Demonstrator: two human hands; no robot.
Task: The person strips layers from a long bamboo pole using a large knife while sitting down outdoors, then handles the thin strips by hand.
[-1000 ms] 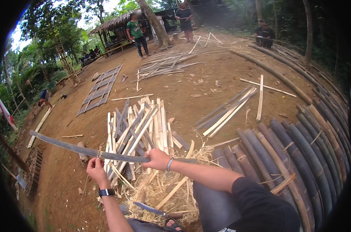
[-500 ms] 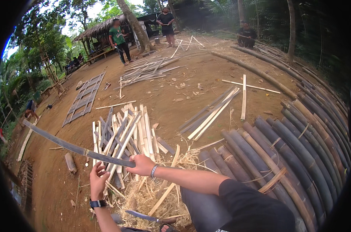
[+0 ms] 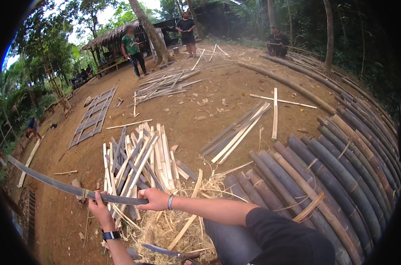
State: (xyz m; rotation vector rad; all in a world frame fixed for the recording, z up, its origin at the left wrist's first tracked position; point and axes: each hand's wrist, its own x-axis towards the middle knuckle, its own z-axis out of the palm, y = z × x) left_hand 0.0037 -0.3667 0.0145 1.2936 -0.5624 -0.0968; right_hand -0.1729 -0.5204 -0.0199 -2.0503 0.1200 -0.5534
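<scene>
A long dark bamboo strip [image 3: 50,177] with a pale node stretches from my hands toward the far left. Its near end sits in my right hand [image 3: 154,198], fingers closed round it. My left hand [image 3: 101,212] grips the strip just right of the node, the thumb side up against it. Below, a machete [image 3: 160,250] with a curved blade and wooden handle lies on a heap of pale shavings [image 3: 158,229] by my foot. Just beyond my hands is a pile of split bamboo slats [image 3: 154,152], pale and dark sides showing.
Bound bamboo poles [image 3: 326,172] form a long stack on my right. Several slats [image 3: 240,132] lie ahead on the dirt, and a lattice panel [image 3: 94,115] lies left. Two people stand far off near a thatched shelter [image 3: 114,35]; another person [image 3: 278,43] sits far right.
My left hand, open beneath the strip before, has closed on it. The strip has moved down and to the left, and my right hand has gone with it.
</scene>
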